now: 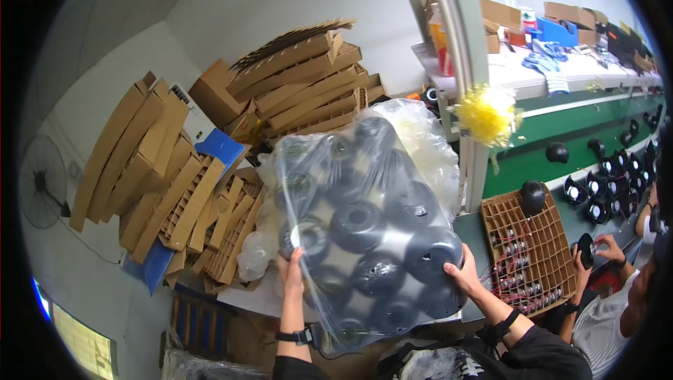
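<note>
A large clear plastic bag (396, 240) full of black, round, dome-like parts, several with a hole in the middle, is in front of me, its far end tilted up. My left hand (291, 271) grips its left edge, with the thumb on top of the plastic. On the right edge, my right hand (464, 273) holds on too, thumb over the film and fingers hidden beneath. Both hands are closed on the bag. Whether its underside rests on the white surface below cannot be seen.
Cardboard divider trays (308, 75) are stacked behind and to the left. Crumpled clear plastic (417, 131) lies beyond the bag. At right, a divided carton (491, 215) holds small wired parts. A co-worker's hands (610, 250) hold a black part near a green conveyor (519, 170). A metal post (452, 22) stands close.
</note>
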`<state>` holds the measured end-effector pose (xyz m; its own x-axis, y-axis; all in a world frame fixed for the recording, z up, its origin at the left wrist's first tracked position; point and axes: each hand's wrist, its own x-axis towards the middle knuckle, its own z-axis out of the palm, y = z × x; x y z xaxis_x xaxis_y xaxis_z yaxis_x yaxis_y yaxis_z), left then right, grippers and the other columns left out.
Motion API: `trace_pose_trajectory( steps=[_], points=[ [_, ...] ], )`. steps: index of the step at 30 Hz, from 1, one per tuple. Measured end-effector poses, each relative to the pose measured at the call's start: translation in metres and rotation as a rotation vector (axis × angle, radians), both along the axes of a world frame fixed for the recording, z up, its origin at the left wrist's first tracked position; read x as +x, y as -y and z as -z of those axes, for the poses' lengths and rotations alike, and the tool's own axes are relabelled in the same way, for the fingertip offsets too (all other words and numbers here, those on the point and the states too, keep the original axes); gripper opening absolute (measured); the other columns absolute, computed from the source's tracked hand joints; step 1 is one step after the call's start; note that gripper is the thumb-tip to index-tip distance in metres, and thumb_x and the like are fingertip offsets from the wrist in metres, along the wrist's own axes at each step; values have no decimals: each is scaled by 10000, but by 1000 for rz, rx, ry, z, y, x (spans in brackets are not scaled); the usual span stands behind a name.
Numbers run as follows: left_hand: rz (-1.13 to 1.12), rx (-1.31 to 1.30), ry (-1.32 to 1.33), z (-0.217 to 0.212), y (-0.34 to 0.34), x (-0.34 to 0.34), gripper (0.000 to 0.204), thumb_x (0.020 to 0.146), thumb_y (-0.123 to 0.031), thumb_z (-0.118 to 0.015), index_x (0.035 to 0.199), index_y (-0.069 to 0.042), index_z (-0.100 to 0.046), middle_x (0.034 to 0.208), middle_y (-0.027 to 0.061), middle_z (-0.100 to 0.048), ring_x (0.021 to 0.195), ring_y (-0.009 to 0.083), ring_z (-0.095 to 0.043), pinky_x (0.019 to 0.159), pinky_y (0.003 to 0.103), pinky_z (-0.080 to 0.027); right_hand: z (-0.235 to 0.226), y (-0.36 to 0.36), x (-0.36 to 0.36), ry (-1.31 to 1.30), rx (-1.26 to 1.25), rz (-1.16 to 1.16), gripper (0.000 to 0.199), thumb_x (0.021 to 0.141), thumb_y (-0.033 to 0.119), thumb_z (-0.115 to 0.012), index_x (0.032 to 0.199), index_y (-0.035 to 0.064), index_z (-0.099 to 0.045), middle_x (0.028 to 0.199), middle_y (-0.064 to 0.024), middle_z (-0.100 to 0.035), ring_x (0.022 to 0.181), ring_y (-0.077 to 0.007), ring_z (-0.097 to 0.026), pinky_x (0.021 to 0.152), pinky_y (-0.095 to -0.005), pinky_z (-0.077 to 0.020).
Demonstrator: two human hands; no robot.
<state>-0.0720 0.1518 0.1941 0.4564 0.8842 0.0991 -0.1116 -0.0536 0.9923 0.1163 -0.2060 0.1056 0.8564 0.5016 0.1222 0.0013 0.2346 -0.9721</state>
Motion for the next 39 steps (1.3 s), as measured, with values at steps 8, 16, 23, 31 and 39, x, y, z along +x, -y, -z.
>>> trace_pose_trajectory(
  steps=[8,16,23,31,39],
  points=[
    [-76,325,-569,127,-90,41,628,841,-369,-649,1240,83,-469,1189,194,-575,1135,266,-534,967,353,-392,89,-68,31,-89,-342,98,562,740,299,-712,1120,-55,-496,1012,-163,-598,942,-212,-579,840,-328,-452],
    [428,331,-499,57,-4,4,403,868,-232,-635,1187,-2,-546,1140,155,-614,1066,264,-587,939,367,-428,134,-67,37,292,-748,308,686,741,212,-699,1281,-69,-383,1213,-258,-486,1138,-354,-477,972,-398,-376],
    [907,893,-671,106,78,-15,330,811,-53,-524,1136,-58,-586,1137,74,-571,1087,245,-518,928,360,-418,69,-89,-17,879,-524,-638,352,772,106,-616,1112,37,-559,1110,-107,-593,1055,-271,-554,915,-375,-423],
    [846,1272,-744,160,79,4,360,817,-127,-485,1162,-104,-585,962,50,-513,939,215,-500,820,324,-424,86,-117,-30,1230,-546,-659,363,799,148,-549,1129,-3,-558,1120,-75,-610,1030,-199,-565,862,-298,-432],
    [856,1467,-856,161,70,21,285,819,-152,-502,1076,-127,-622,912,43,-512,894,200,-496,772,310,-401,95,-125,-23,1413,-682,-557,284,834,232,-500,1066,88,-579,1013,-2,-612,923,-153,-527,770,-273,-401]
  ],
)
